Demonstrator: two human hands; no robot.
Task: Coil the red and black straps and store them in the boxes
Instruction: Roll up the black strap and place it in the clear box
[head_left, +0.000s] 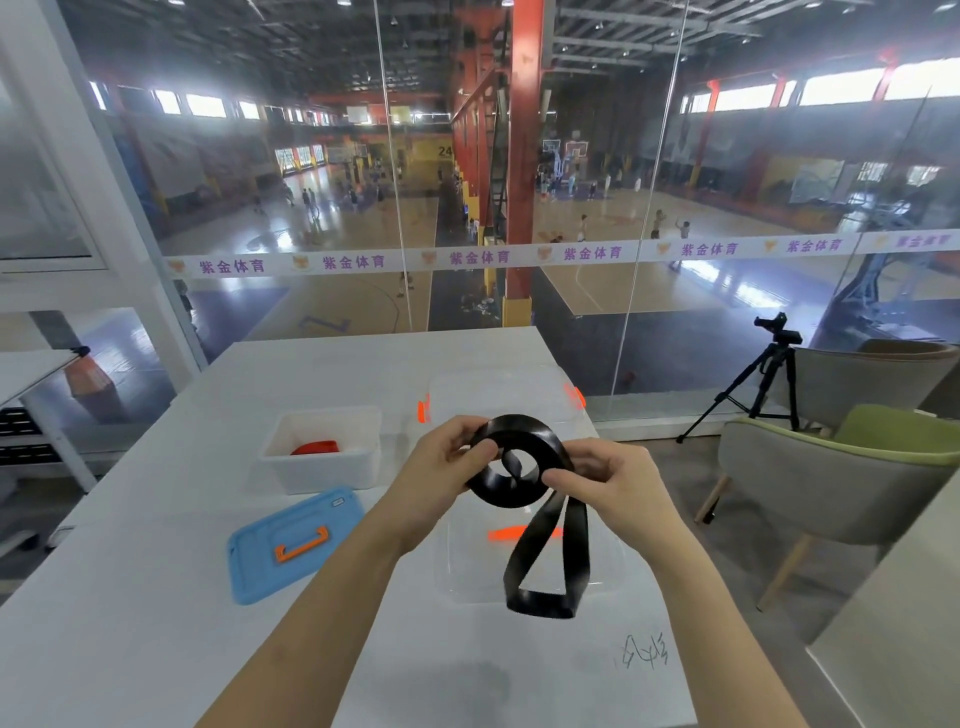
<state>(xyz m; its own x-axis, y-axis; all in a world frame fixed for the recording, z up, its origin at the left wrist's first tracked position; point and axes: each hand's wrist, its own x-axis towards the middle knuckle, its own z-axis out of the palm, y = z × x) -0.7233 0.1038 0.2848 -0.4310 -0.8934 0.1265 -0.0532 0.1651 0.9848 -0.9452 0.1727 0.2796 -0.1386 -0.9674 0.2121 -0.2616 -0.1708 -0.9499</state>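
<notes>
A black strap (524, 447) is partly wound into a coil held above the white table (156, 597). My left hand (447, 467) grips the coil's left side. My right hand (613, 480) pinches its right side. A loose loop of the black strap (545, 571) hangs down below the coil. A red strap (314, 447) lies coiled inside a white box (322, 470) on the left. A clear box (498, 389) with orange latches stands behind the coil.
A blue lid (291, 545) with an orange handle lies on the table at front left. A clear lid (467, 571) with an orange handle lies under the hanging loop. Chairs (831, 493) and a tripod (763, 384) stand to the right, glass wall behind.
</notes>
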